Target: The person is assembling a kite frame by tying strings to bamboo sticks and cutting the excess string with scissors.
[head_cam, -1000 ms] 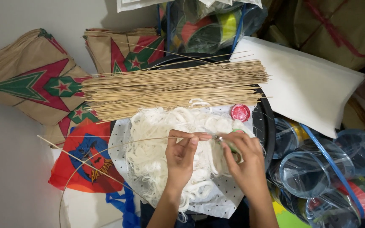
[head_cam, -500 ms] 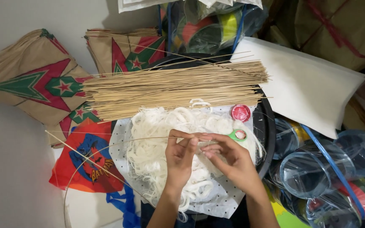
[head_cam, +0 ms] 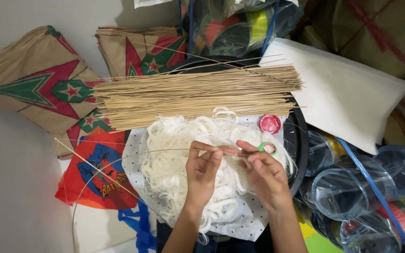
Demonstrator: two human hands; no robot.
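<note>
A white sheet (head_cam: pixel 348 93) is seen lying at the upper right, beside a wide bundle of thin sticks (head_cam: pixel 198 96) laid across a round black tray (head_cam: pixel 298 140). On the tray a dotted paper (head_cam: pixel 240 225) is spread, and a heap of white string (head_cam: pixel 179 159) is piled on it. Brown paper kites (head_cam: pixel 38 89) with star patterns are stacked at the left, and a red kite (head_cam: pixel 97 173) lies below them.

The left hand (head_cam: pixel 201 173) is held palm down over the string, its thumb and forefinger pinched shut on a thin bent stick (head_cam: pixel 118 161) that curves away to the left. The right hand (head_cam: pixel 266 175) is turned inward, its fingertips closed on the same stick just beside the left hand's, with a green ring (head_cam: pixel 268 148) touching its fingers. A small red cap (head_cam: pixel 270 123) rests near the tray's rim.
</note>
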